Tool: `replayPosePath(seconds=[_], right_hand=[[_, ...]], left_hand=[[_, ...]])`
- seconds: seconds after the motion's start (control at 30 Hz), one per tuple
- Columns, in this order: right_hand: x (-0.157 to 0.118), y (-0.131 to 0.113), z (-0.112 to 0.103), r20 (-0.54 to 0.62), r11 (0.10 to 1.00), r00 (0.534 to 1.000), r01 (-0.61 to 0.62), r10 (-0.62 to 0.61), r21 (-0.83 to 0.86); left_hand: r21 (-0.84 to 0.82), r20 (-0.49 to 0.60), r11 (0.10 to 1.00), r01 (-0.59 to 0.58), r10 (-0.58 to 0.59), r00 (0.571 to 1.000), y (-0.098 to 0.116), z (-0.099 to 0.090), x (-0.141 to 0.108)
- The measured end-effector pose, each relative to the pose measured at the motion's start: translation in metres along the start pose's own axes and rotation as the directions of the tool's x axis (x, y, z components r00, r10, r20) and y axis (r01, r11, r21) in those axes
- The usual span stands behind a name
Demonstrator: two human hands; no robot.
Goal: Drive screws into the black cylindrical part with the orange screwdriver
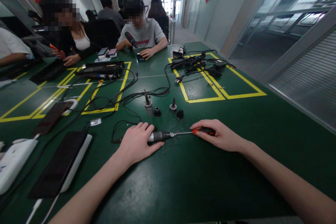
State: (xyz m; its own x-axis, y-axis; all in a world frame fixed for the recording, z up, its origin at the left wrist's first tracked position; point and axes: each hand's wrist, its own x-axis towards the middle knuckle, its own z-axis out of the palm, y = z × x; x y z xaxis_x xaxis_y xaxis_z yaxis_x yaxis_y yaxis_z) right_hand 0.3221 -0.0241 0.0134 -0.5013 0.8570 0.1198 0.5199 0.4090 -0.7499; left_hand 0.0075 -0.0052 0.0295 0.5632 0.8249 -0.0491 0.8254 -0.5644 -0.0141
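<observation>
Two bare forearms [105, 178] extended from the near edge over one green table [183, 185]. The left hand [136, 142] was closed around one cylindrical tool [160, 136], grey with a black tapering nose, lying crosswise near the centre. The right hand [219, 134] gripped one screwdriver [194, 132], red and black at the handle, its thin shaft reaching the tool's right end. Just beyond stood four small parts: two metal-stemmed pieces [173, 107] and two shorter black pieces [180, 114].
</observation>
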Motion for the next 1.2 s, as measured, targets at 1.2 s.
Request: replayPosePath(seconds=[1.2], right_hand=[[0.0003, 0.0017, 0.0027, -0.041, 0.995, 0.994, 0.098, -0.098, -0.012]], left_hand=[[-0.018, -0.023, 1.000, 0.006, -0.006, 1.000, -0.0013, 0.0007, -0.0011]])
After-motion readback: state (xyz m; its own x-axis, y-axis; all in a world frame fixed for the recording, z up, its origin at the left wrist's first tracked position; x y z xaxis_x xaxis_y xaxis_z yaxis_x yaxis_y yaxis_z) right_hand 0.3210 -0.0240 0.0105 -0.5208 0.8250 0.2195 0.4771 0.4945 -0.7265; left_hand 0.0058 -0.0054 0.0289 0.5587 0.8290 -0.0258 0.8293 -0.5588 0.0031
